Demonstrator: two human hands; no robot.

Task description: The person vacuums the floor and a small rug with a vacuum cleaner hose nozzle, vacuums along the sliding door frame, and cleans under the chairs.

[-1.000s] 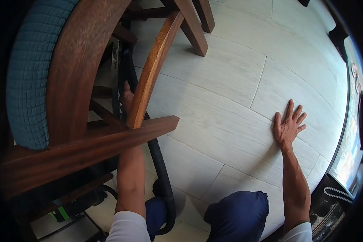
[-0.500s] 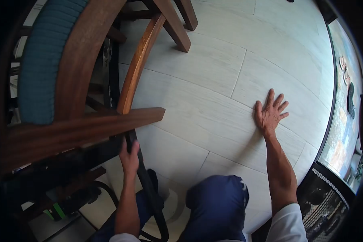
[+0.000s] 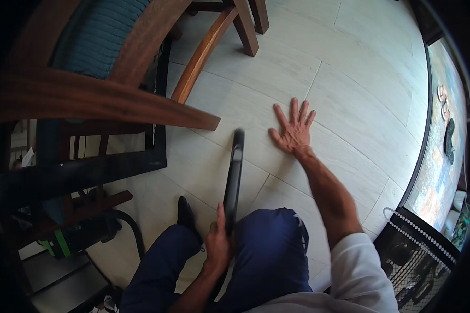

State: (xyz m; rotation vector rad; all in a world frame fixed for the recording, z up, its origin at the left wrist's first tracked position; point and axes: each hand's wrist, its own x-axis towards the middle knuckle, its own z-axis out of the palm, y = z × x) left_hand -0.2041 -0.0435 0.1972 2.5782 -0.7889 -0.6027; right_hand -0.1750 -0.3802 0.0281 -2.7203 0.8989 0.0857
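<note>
My left hand (image 3: 218, 244) is closed around a black vacuum cleaner wand (image 3: 234, 180), its index finger lying along the tube. The wand stands out in front of my knees, its far end beside the tip of a wooden chair leg (image 3: 193, 118). My right hand (image 3: 296, 130) lies with fingers spread on the pale tiled floor (image 3: 365, 99), and nothing is in it. The black hose (image 3: 134, 229) curves near the black and green vacuum cleaner (image 3: 86, 236) at lower left.
A wooden chair with a blue-green ribbed cushion (image 3: 107, 34) fills the upper left, its orange-brown stretcher (image 3: 203, 55) near the floor. A black frame (image 3: 109, 169) stands below it. At right are a glass door edge (image 3: 428, 122), shoes (image 3: 449, 138) beyond it, and a dark mesh panel (image 3: 415, 255).
My left hand has brought the wand out from under the chair, moving it right. My right hand has shifted left across the floor. The view has also shifted.
</note>
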